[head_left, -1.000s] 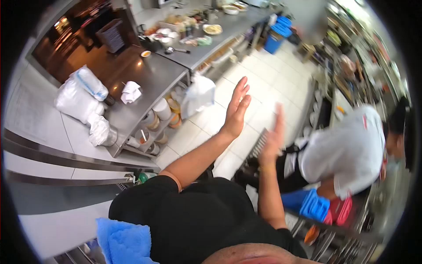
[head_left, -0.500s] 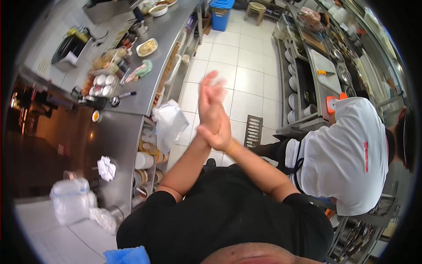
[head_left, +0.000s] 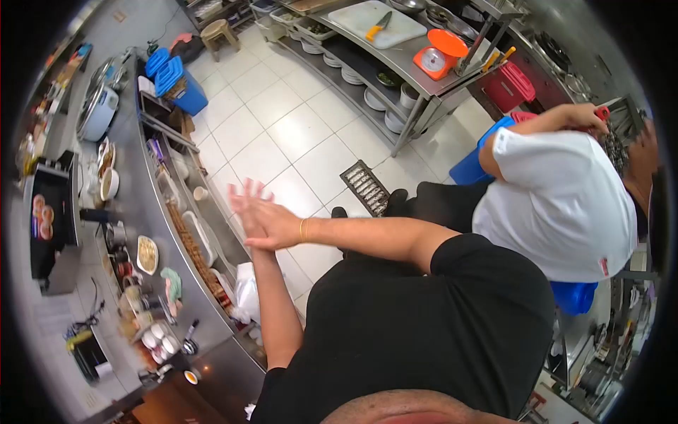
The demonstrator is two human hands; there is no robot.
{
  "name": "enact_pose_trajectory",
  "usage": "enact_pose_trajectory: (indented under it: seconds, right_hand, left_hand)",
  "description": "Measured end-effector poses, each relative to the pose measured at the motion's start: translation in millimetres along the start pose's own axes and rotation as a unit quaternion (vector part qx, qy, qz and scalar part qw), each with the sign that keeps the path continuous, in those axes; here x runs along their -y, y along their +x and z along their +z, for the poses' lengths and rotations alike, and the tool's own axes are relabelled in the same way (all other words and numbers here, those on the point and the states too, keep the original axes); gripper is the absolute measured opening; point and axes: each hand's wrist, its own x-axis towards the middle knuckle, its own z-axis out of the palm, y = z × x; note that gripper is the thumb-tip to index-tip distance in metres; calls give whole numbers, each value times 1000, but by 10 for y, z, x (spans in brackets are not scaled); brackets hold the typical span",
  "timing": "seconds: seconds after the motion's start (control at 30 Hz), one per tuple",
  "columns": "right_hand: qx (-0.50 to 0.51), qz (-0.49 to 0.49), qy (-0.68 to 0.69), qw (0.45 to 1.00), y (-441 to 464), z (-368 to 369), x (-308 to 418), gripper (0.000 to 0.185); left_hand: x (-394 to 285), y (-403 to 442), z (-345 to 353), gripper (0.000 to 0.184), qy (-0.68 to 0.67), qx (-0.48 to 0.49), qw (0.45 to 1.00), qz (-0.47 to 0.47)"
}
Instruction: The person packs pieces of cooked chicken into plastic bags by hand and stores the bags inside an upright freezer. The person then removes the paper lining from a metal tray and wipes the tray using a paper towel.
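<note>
My left hand (head_left: 247, 201) is raised over the floor at left of centre, its fingers spread and blurred by motion. Across it, near the wrist, lies my right hand (head_left: 281, 226), touching it, with the thumb along the left wrist. The right fingers look stretched out, though they partly blend with the left hand. A thin yellow band (head_left: 304, 230) circles my right wrist. No object shows in either hand. Just below them, a white plastic bag (head_left: 246, 293) hangs at the counter's edge, partly behind my left forearm.
On the left, a steel counter (head_left: 176, 244) holds a dish of food (head_left: 147, 254), a green cloth (head_left: 171, 288) and several eggs. A co-worker in a white shirt (head_left: 558, 205) stands at right. Ahead are an orange scale (head_left: 432, 62), a knife (head_left: 379, 27) and a floor drain (head_left: 364, 187).
The view has turned to the right. My hands stay together and now appear further left, with the left fingers more spread. The co-worker's arm and the orange scale have come into fuller view.
</note>
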Motion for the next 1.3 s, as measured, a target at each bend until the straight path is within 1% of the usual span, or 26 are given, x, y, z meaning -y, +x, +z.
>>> enact_pose_trajectory:
  seconds: [0.03,0.07,0.13,0.17,0.2,0.23,0.27,0.3,0.33,0.37,0.4,0.43,0.47,0.53,0.57,0.67,0.77,0.83,0.87,0.93,1.0,1.03,1.07,1.17,1.23,1.3]
  right_hand:
    - [16,-16,-95,995,-82,105,-657,72]
    - [207,119,-82,968,-159,-16,-1102,71]
    - [394,252,-183,865,-824,-54,-2441,66]
    - [567,383,-227,693,-978,-299,-2737,61]
    - [531,496,-221,650,-1330,-694,-2797,53]
    - [454,524,-325,643,-1736,-910,-3032,45]
    - [322,579,-306,684,-2236,-1112,-3326,47]
    - [313,577,-212,724,-2813,-1254,-3956,53]
    - [241,638,-179,709,-2944,-1618,-3829,53]
    - [65,801,-19,595,-2635,-2069,-3130,51]
    - [-39,832,17,554,-2784,-2280,-3060,51]
    - [-44,831,-24,553,-2932,-2475,-3138,49]
    - [25,811,-134,569,-3177,-2641,-3360,46]
    - [86,790,-218,566,-3192,-2790,-3373,43]
    - [78,805,-215,547,-3057,-2824,-3306,41]
    - [19,815,-129,565,-2570,-2572,-3667,48]
    - [66,732,-109,669,-1637,-2098,-4018,43]
    - [92,670,-97,730,-663,-1884,-3914,43]
    - [148,625,-175,746,-690,-1500,-4602,47]
    - [172,658,11,733,141,-1476,-4491,51]
    - [133,561,-43,816,482,-1540,-4577,47]
    - [114,510,-75,850,613,-1613,-4664,46]
    - [53,535,-132,833,713,-1700,-4741,45]
    - [-104,619,-163,761,723,-2039,-5049,44]
    - [-170,633,-164,737,664,-2249,-4988,44]
    - [-217,660,-150,704,535,-2336,-4804,45]
  left_hand:
    - [331,171,-224,62,51,-11,997,-63]
    - [652,241,-481,61,104,-18,986,-128]
    - [1247,187,-1068,60,210,-29,944,-254]
    - [1489,95,-1394,60,256,-36,914,-311]
    - [1692,83,-1661,59,297,-28,886,-353]
    - [1787,45,-1894,59,330,-28,861,-386]
    - [1835,17,-2113,59,361,-29,835,-414]
    - [1837,11,-2307,58,388,-33,810,-438]
    - [1824,36,-2498,58,415,-34,788,-454]
    - [1809,75,-2672,57,440,-35,767,-465]
    - [1782,117,-2810,57,464,-30,748,-473]
    - [1745,176,-2892,57,486,-18,731,-478]
    - [1731,255,-2943,57,508,-5,714,-481]
    - [1737,487,-2988,56,553,38,682,-477]
    - [1771,615,-3016,56,575,64,665,-472]
    - [1894,1125,-2975,55,628,141,622,-446]
    - [2126,1961,-2790,55,658,216,597,-406]
    - [2313,2704,-2552,55,663,264,593,-372]
    - [2367,3074,-2394,55,630,231,636,-381]
    - [2398,3768,-2119,54,549,160,719,-396]
    - [2369,4406,-1815,54,455,92,787,-406]
    - [2406,4733,-1716,53,463,106,778,-412]
    - [2420,5013,-1651,54,470,117,767,-421]
    - [2436,5666,-1450,54,495,182,730,-435]
    - [2588,6070,-1386,55,512,226,710,-428]
    - [2737,6429,-1369,56,551,275,660,-431]
